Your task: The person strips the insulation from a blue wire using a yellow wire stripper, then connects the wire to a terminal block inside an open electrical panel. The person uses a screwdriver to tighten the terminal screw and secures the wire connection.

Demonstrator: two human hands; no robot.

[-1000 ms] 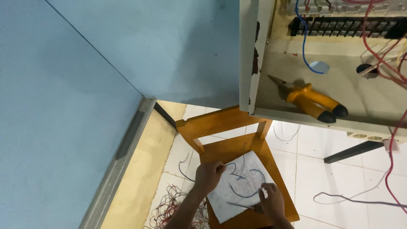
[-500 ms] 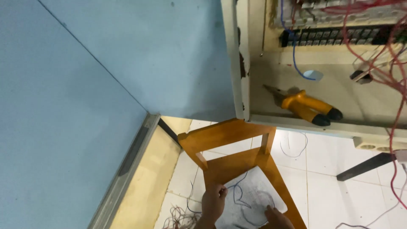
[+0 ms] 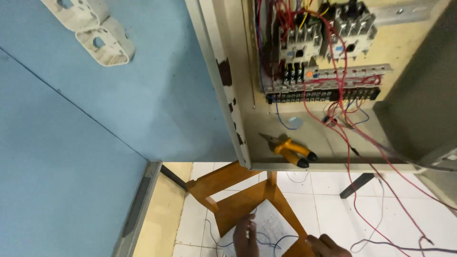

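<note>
My left hand (image 3: 245,235) rests fingers-down on a white sheet of paper (image 3: 273,224) that lies on a wooden chair (image 3: 223,183). Thin blue wires (image 3: 264,244) curl over the sheet beside its fingers. Whether the hand grips a wire is unclear. My right hand (image 3: 327,246) is at the chair's right edge, mostly cut off by the bottom of the frame, and what it holds is hidden.
Above the chair hangs an open electrical cabinet (image 3: 223,95) with contactors (image 3: 297,40), a black terminal strip (image 3: 323,95) and loose red wires (image 3: 352,157) trailing to the tiled floor. Yellow-handled pliers (image 3: 291,150) lie on its bottom shelf. A blue wall (image 3: 95,119) fills the left.
The view has tilted upward. More of the cabinet's inside shows, and both hands and the chair have slid down to the bottom edge. The hands stay on the paper.
</note>
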